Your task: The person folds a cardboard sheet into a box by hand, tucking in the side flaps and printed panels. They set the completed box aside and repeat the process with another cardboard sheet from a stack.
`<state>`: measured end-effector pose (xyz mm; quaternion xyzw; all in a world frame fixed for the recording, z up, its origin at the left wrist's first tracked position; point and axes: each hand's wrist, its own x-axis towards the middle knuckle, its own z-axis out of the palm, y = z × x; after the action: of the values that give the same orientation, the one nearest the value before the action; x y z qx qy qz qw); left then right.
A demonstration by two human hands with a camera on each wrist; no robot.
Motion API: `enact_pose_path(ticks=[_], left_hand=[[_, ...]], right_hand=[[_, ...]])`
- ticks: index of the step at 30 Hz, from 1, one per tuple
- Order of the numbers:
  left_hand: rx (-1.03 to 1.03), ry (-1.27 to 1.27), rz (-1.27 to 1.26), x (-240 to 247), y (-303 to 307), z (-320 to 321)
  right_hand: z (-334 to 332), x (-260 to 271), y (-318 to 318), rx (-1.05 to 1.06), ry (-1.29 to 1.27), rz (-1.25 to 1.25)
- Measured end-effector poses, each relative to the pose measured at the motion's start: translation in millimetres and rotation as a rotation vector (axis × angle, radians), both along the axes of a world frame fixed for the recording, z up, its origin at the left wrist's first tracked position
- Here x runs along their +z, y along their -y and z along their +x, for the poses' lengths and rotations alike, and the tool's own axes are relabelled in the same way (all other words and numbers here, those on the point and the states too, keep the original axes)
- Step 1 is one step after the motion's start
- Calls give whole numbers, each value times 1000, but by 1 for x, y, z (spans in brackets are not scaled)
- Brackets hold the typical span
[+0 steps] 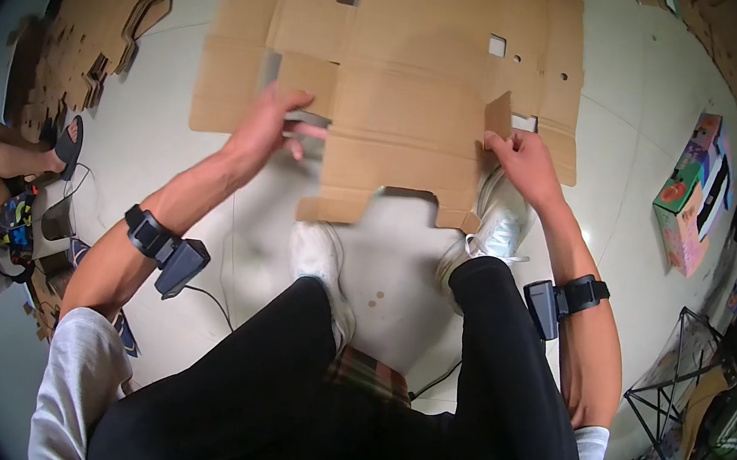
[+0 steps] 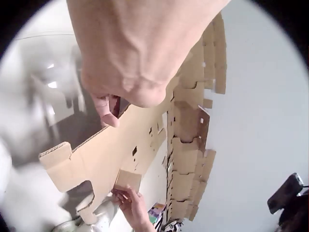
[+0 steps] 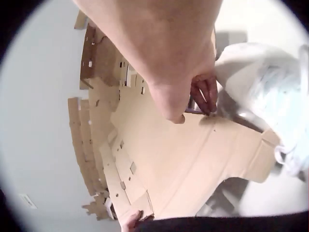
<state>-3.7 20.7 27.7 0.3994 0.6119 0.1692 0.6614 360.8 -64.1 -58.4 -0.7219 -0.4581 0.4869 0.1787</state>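
Note:
A large flat cardboard box blank [image 1: 411, 107] with creases and cut-outs lies on the floor, its near panel [image 1: 399, 165] raised toward the person. At that panel's left edge is my left hand [image 1: 275, 127], its fingers spread and extended; in the left wrist view a fingertip [image 2: 111, 120] reaches the edge. On the opposite side my right hand [image 1: 528, 165] pinches the base of a small upright flap [image 1: 498, 119]. The right wrist view has the right thumb [image 3: 175, 116] over the cardboard [image 3: 164, 150] and the other fingers [image 3: 207, 94] beyond its edge.
White shoes [image 1: 315, 251] stand close under the near panel. Stacked cardboard [image 1: 106, 5] lies at the far left, near a seated person [image 1: 4, 167]. A colourful printed box [image 1: 690, 196] and a black metal frame [image 1: 671, 387] are on the right.

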Motion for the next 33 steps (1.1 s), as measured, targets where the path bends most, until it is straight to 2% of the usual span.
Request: enact_pose_path(ticks=[2,5,8,9,12,14,15,18,20,23,26,29,33], left_hand=[[10,7,55,6,-7,-4],[29,33,87,19,-23,-11],[-137,-87,51,26,-29,-12],[-220,-114,45,25,-26,-11],[-488,-134,72,23,-1,-9],[-708,-66,147,27,16,-8],[-753,-85,182,35,25,-4],[-845,-82,294,53,35,4],[-841,-7,371,48,27,-4],[-683,23,142,48,12,-9],[-636,41,377,49,22,5],[-1121,-252,902,38,27,5],[-1393,-435,966,33,28,8]], right_hand=[[4,-25,6,-218,-333,72],[-6,20,-1,-501,-458,22],[15,69,-1,-122,-130,-12],[9,78,6,-144,-133,93],[4,109,29,93,170,-8],[2,117,46,189,239,-111],[3,119,50,234,276,-162],[-5,135,45,195,49,-343],[4,122,42,118,-97,-335],[26,110,30,25,-308,-321],[35,118,29,166,-130,-365],[13,139,31,318,158,-409],[2,107,45,422,166,-413]])
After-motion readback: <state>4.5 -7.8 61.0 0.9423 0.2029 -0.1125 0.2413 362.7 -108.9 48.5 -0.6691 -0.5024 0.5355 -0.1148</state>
